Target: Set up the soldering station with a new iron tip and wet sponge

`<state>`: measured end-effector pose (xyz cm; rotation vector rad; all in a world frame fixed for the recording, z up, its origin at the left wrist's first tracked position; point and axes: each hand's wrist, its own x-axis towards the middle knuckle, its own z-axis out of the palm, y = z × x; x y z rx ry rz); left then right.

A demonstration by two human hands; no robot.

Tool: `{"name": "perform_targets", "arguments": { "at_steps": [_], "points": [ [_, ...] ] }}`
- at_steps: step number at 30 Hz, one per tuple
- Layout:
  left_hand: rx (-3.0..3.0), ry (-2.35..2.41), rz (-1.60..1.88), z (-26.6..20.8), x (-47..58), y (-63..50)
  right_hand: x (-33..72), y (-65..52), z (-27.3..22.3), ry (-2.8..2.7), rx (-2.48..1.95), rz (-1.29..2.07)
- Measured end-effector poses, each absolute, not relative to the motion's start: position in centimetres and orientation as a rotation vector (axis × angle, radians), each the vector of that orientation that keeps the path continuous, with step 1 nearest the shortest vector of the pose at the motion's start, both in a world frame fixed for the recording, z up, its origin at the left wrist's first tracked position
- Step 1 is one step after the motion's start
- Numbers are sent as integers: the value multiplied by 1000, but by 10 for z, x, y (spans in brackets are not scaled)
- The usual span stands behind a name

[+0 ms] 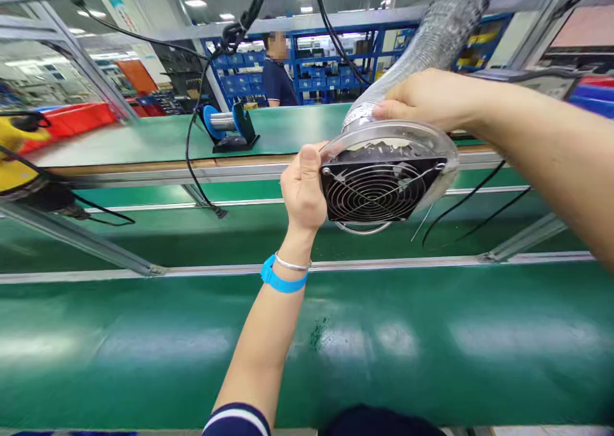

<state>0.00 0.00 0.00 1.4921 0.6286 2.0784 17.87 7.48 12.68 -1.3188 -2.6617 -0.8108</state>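
Observation:
A black square fan (372, 190) with a round wire guard sits in the mouth of a clear plastic hood (439, 183). From the hood's top a silver flexible duct (432, 43) runs up to the right. My left hand (304, 186), with a blue wrist strap and a bangle, is closed on the left edge of the fan and hood, thumb up. My right hand (415, 100) grips around the duct where it meets the hood; some of its fingers are hidden behind. The fan's guard faces me, held above the green belt.
A blue solder wire reel (223, 121) on a black stand rests on the green shelf (163, 135). Black cables (192, 123) hang at the left centre. A yellow tool (22, 155) and red bins (71, 126) are at left. A person (278, 78) stands beyond, by blue racks.

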Motion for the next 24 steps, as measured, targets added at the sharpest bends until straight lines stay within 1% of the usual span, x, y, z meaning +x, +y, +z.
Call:
{"name": "perform_targets", "arguments": {
  "at_steps": [4, 10, 14, 19, 24],
  "points": [
    [1486, 601, 2056, 2, 1, -4, 188, 91, 126, -2713, -1030, -730],
    [1488, 592, 2026, -1, -1, 0, 192, 77, 131, -2653, -909, -676],
    [1513, 612, 2038, -2, -1, 1, 187, 67, 129, -2633, -1003, -694],
    [1522, 643, 2052, -1, -1, 0, 184, 71, 128, -2636, -1167, -809],
    [1527, 646, 2033, -2, -1, 0, 186, 94, 134, -2686, -1154, -924]
  ]
}}
